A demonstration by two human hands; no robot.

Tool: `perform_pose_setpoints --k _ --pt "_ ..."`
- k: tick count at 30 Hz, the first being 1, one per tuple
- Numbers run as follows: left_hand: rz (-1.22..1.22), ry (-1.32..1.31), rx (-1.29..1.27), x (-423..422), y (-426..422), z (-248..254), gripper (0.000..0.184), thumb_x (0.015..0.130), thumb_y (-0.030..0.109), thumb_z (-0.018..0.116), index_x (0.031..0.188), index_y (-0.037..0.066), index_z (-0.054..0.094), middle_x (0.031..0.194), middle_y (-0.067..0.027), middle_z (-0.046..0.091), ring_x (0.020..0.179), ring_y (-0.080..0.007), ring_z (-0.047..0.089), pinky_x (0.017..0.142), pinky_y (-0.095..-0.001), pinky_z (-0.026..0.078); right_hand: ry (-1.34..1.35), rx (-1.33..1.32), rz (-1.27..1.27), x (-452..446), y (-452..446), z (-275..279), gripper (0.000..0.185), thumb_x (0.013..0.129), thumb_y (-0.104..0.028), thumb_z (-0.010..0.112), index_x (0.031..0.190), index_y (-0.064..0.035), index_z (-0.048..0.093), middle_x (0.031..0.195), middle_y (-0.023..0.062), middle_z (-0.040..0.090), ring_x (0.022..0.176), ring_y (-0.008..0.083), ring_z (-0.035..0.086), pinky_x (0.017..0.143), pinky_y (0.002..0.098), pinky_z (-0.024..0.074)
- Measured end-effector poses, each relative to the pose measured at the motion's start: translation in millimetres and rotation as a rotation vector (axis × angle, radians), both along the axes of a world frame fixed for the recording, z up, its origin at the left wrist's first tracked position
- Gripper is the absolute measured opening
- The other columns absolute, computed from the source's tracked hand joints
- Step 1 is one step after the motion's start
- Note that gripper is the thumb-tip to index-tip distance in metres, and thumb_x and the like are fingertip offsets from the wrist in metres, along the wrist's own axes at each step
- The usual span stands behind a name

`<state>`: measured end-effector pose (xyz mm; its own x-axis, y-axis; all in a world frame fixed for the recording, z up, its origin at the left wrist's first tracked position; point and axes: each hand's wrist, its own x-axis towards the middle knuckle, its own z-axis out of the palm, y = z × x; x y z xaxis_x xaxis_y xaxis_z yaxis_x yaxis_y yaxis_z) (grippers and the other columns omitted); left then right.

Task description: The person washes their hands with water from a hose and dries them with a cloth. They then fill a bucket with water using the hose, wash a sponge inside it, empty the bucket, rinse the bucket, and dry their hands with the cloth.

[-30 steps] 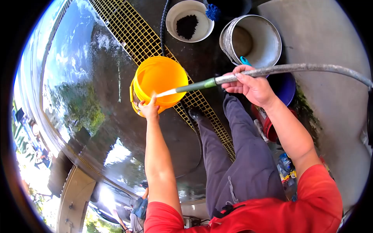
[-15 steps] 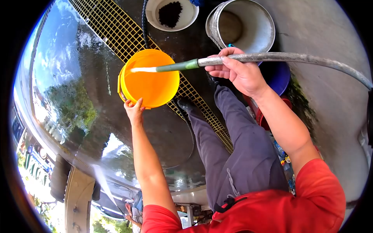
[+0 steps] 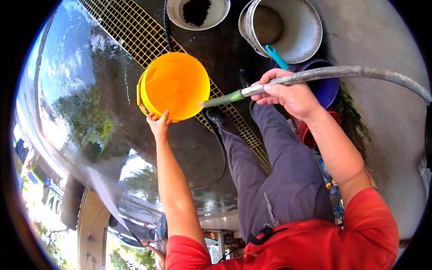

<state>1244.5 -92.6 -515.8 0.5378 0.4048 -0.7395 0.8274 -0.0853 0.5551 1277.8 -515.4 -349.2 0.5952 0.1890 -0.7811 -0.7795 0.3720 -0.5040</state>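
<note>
"What could have gone wrong there?"

"The yellow bucket (image 3: 175, 81), I'd say. The left hand (image 3: 158, 126) had it closed only at the near edge of the rim, so any added weight or a wet surface could have twisted it down or slipped it out of those fingers."

"And the hose (image 3: 346, 72)?"

"The right hand (image 3: 299, 101) was closed around it, just behind the green nozzle (image 3: 225, 98). The nozzle's tip was right by the bucket's right-hand rim, so a small swing of the wrist, or a tug from the long curve of hose, could have sent water outside. Whether water was flowing, I couldn't tell."

"Anything near that hand to snag?"

"A turquoise handle (image 3: 277, 57) stood up just beside it, between the metal bucket (image 3: 299, 42) and the purple bucket (image 3: 327, 90). It could have caught the hose if the hand had swung that way."

"So where did the yellow one lie from the grip?"

"Forward of the left hand, mouth towards the wearer, its body overlapping the left edge of the yellow grating (image 3: 121, 29) in view. How far above it, I couldn't tell."
</note>
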Motion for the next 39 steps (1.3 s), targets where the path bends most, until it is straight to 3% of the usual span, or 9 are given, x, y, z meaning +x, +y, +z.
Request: perform_pose_setpoints --k 8,10,13,16,19,21,24,31,39 --pt "-0.120 -0.004 0.026 3 7 -5 0.060 0.075 0.014 0.076 0.119 0.008 0.035 0.102 -0.0091 0.056 0.084 -0.0184 0.059 0.061 -0.0261 0.050 -0.131 0.230 -0.116 1 16 2 0.016 0.091 -0.011 0.054 0.104 -0.0031 0.052 0.108 0.0145 0.062 0.098 0.0223 0.064 0.084 0.0331 0.0532" --pt "-0.125 0.018 0.197 8 9 -8 0.053 0.075 0.014 0.073 0.115 0.006 0.039 0.099 -0.0093 0.056 0.083 -0.0187 0.060 0.061 -0.0267 0.051 -0.132 0.232 -0.077 -2 16 2 0.017 0.090 -0.010 0.055 0.105 -0.0027 0.052 0.108 0.0143 0.062 0.097 0.0220 0.064 0.084 0.0328 0.0531" --pt "-0.314 0.096 0.559 8 30 -31 0.046 0.076 0.017 0.066 0.111 0.000 0.042 0.104 -0.0217 0.059 0.093 -0.0341 0.060 0.082 -0.0376 0.049 -0.141 0.219 -0.091 -6 20 -3 0.022 0.089 -0.007 0.057 0.110 -0.0014 0.052 0.106 0.0123 0.063 0.093 0.0184 0.064 0.082 0.0302 0.0532" --pt "-0.368 0.158 0.638 20 24 -33 0.045 0.076 0.017 0.060 0.113 -0.002 0.041 0.109 -0.0272 0.058 0.100 -0.0386 0.058 0.091 -0.0391 0.044 -0.172 0.231 -0.131 -6 35 -19 0.029 0.088 -0.003 0.058 0.117 0.0003 0.053 0.098 0.0073 0.062 0.086 0.0123 0.062 0.076 0.0260 0.0529" --pt "-0.343 0.139 0.616 31 13 -26 0.045 0.076 0.015 0.056 0.116 -0.002 0.041 0.112 -0.0286 0.057 0.103 -0.0384 0.058 0.088 -0.0392 0.046 -0.231 0.237 -0.158 -2 49 -39 0.027 0.089 -0.004 0.058 0.115 0.0006 0.054 0.096 0.0062 0.062 0.085 0.0121 0.061 0.075 0.0254 0.0525" --pt "-0.287 0.139 0.538 37 -2 -7 0.048 0.077 0.015 0.056 0.118 -0.001 0.039 0.106 -0.0239 0.058 0.095 -0.0346 0.060 0.077 -0.0393 0.051 -0.274 0.284 -0.222 10 50 -45 0.027 0.090 -0.009 0.059 0.115 0.0003 0.054 0.095 0.0052 0.062 0.083 0.0120 0.061 0.075 0.0260 0.0522" --pt "-0.080 0.121 0.264 38 -8 6 0.051 0.078 0.017 0.060 0.122 0.008 0.035 0.095 -0.0105 0.055 0.076 -0.0185 0.055 0.052 -0.0334 0.046 -0.349 0.327 -0.218 29 49 -53 0.026 0.091 -0.012 0.058 0.115 -0.0016 0.055 0.108 0.0091 0.062 0.089 0.0139 0.062 0.079 0.0283 0.0525" --pt "0.020 0.101 -0.011 42 3 18 0.048 0.080 0.025 0.063 0.120 0.013 0.038 0.097 -0.0048 0.054 0.070 -0.0153 0.051 0.053 -0.0289 0.043 -0.292 0.367 -0.106 28 53 -44 0.012 0.093 -0.009 0.053 0.104 -0.0049 0.052 0.111 0.0150 0.061 0.094 0.0227 0.065 0.082 0.0350 0.0552" --pt "0.002 0.081 -0.068 26 11 8 0.054 0.082 0.035 0.067 0.123 0.014 0.038 0.101 -0.0036 0.057 0.075 -0.0151 0.056 0.054 -0.0282 0.044 -0.256 0.314 -0.150 22 56 -38 0.016 0.091 -0.008 0.054 0.105 -0.0001 0.053 0.106 0.0155 0.062 0.091 0.0227 0.066 0.081 0.0337 0.0556"
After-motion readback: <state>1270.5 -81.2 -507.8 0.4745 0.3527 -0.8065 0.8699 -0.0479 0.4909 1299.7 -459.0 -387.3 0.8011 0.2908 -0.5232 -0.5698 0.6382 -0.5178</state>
